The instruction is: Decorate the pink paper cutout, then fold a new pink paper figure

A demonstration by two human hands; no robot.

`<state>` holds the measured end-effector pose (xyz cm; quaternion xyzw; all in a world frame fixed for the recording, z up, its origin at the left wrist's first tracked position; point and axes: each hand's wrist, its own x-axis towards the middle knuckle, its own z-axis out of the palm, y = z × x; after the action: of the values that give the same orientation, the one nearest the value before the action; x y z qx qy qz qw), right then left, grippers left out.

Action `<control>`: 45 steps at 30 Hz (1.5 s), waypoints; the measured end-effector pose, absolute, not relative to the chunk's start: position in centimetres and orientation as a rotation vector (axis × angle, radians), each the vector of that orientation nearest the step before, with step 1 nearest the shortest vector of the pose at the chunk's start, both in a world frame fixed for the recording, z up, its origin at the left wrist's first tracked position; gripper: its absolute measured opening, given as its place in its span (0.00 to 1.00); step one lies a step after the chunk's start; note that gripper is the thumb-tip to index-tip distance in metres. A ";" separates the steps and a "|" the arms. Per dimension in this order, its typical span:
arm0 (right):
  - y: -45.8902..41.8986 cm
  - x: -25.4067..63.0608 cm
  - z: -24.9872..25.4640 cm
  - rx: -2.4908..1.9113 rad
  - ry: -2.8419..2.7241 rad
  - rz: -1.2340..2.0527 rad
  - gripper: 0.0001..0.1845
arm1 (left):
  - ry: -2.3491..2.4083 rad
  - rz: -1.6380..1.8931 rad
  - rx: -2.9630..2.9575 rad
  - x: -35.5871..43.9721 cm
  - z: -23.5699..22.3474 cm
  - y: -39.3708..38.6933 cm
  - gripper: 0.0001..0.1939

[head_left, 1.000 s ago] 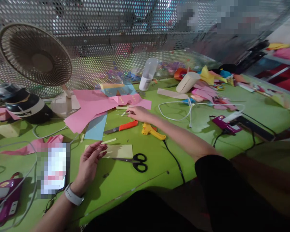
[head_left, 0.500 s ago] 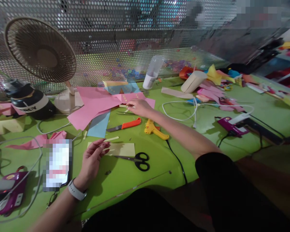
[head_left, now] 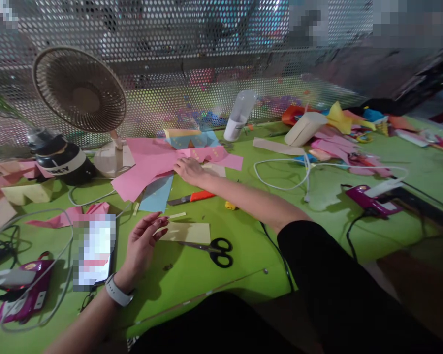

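Note:
My left hand [head_left: 144,246], wearing a white watch, hovers over the left end of a pale yellow paper card [head_left: 192,232]. Its fingers are curled with the tips together; whatever they pinch is too small to name. A narrow yellow strip [head_left: 177,215] shows just beyond them. Farther out, my right hand [head_left: 190,171] has its bent fingertips at the lower edge of the pink paper [head_left: 147,155]; what lies under them is hidden. Black-handled scissors [head_left: 220,252] touch the card. An orange utility knife [head_left: 201,195] lies below my right wrist, and my forearm mostly covers a yellow glue gun [head_left: 230,205].
A phone [head_left: 96,250], a purple power strip [head_left: 31,290] and cables lie at left. Behind stand a fan [head_left: 83,93], a black jar [head_left: 64,160] and a clear bottle [head_left: 241,115]. Paper scraps [head_left: 335,142] and another purple power strip [head_left: 372,200] are at right.
My right hand has moved left from the tweezers to the pink paper's edge, its forearm now covering most of the glue gun. My left hand stays over the yellow card. The view has shifted slightly.

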<state>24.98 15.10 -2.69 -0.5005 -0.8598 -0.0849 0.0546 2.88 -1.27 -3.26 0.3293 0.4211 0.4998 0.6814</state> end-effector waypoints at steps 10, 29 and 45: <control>16.6 22.6 -3.7 -1.492 -2.586 -0.331 0.20 | 1.021 1.100 0.718 3.3 -2.0 -1.4 0.17; 18.1 25.6 -0.8 -1.427 -2.393 -0.074 0.11 | 1.117 0.908 0.810 5.0 1.5 8.1 0.21; 14.4 27.8 -1.0 -1.089 -2.491 0.037 0.23 | 1.059 0.994 0.638 4.8 1.7 14.2 0.23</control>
<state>27.76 14.39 -0.96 -0.3916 -0.8958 0.0134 0.2099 4.78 14.21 1.69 0.2868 0.4757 0.4465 0.7015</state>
